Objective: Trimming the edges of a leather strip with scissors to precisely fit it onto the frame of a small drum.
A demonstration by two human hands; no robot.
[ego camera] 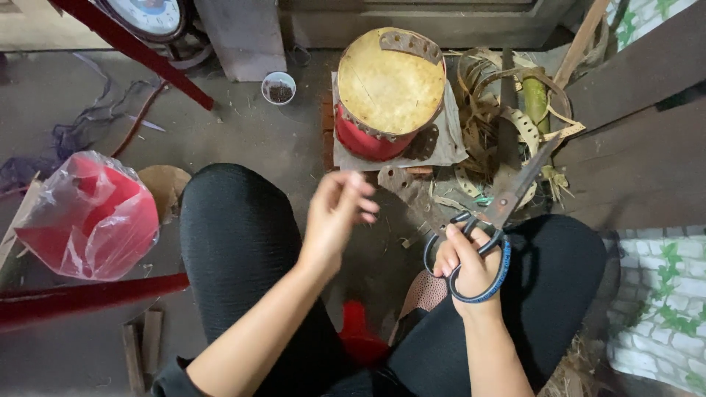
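Gripping large scissors point(491, 220) in right hand point(471, 268), left hand point(334, 217) empty.

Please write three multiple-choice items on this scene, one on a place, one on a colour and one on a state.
1. Where does the small white bowl stand?
A. on the floor left of the drum
B. on the person's knee
C. inside the plastic bag

2. What colour is the side of the drum?
A. green
B. red
C. blue

3. What does the right hand hold?
A. nothing
B. a hammer
C. large scissors

Answers:
1 A, the bowl sits on the bare floor just left of the drum.
2 B, its wall below the tan skin is red.
3 C, fingers pass through the dark handle loops, blades pointing up; the left hand is raised and seems empty.
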